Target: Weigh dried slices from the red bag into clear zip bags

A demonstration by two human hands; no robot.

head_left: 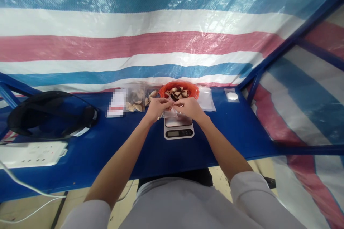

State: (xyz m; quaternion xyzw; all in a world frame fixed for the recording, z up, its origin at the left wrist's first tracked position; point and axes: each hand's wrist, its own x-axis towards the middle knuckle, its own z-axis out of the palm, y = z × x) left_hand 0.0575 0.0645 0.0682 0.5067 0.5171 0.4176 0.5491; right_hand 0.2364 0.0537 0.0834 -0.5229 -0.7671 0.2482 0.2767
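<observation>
My left hand (158, 108) and my right hand (190, 108) meet over a small white digital kitchen scale (178, 127), fingertips pinched close together. Between them is the edge of a clear plastic bag (171, 112), which hangs down over the scale's plate. What lies inside this bag is hard to make out. Just behind my fingers sits an orange-red plastic bag (195, 90) with its mouth wide, full of dark-edged, pale dried slices (178, 93). Left of it, a clear bag of pale slices (136, 104) lies flat on the blue table.
Flat clear bags (206, 100) lie to the right, with a small packet holding a white round item (232, 96) beyond. On the left are a blurred label card (117, 103), a black headset-like object (51, 114) and a white power strip (34, 154). Striped sheeting (134, 46) hangs behind the table (228, 128).
</observation>
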